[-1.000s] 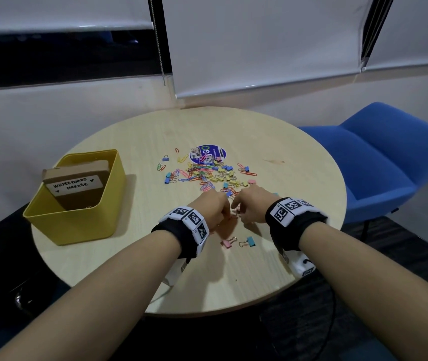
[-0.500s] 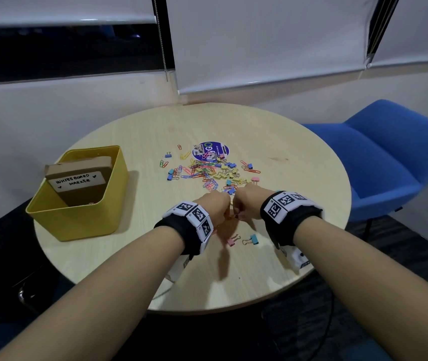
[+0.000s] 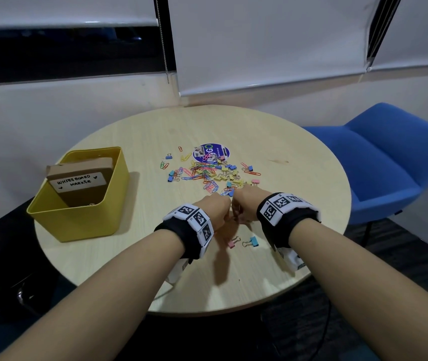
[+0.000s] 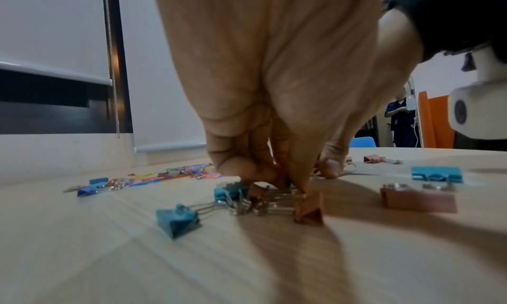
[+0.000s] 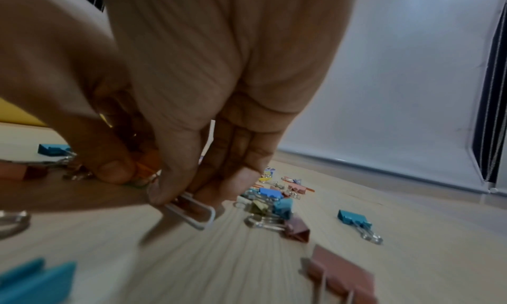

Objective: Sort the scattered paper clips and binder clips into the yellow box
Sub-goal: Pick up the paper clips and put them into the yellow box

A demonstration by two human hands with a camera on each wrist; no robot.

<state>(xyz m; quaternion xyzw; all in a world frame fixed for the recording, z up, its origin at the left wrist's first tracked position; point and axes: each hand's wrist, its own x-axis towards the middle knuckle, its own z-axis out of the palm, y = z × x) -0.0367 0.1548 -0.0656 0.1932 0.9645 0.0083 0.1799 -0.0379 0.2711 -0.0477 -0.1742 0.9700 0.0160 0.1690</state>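
Note:
Colourful paper clips and binder clips point(image 3: 207, 173) lie scattered mid-table. The yellow box point(image 3: 77, 222) stands at the left with a brown "whiteboard marker" carton in it. Both hands meet at the pile's near edge. My left hand point(image 3: 216, 211) points its bunched fingertips point(image 4: 238, 167) down and pinches a tangle of binder clips point(image 4: 263, 202), blue and brownish-pink, on the table. My right hand point(image 3: 244, 208) pinches a white paper clip point(image 5: 192, 211) between thumb and fingers just above the wood. A pink binder clip point(image 3: 233, 242) and a blue binder clip point(image 3: 252, 241) lie nearer me.
The round wooden table point(image 3: 299, 230) has a round printed disc point(image 3: 211, 152) behind the pile. A blue chair point(image 3: 377, 165) stands at the right. A wall with blinds runs behind. A person point(image 4: 399, 122) stands far off in the left wrist view.
Both hands stay pressed together at the same spot by the pile's near edge. Only the head view has shifted slightly.

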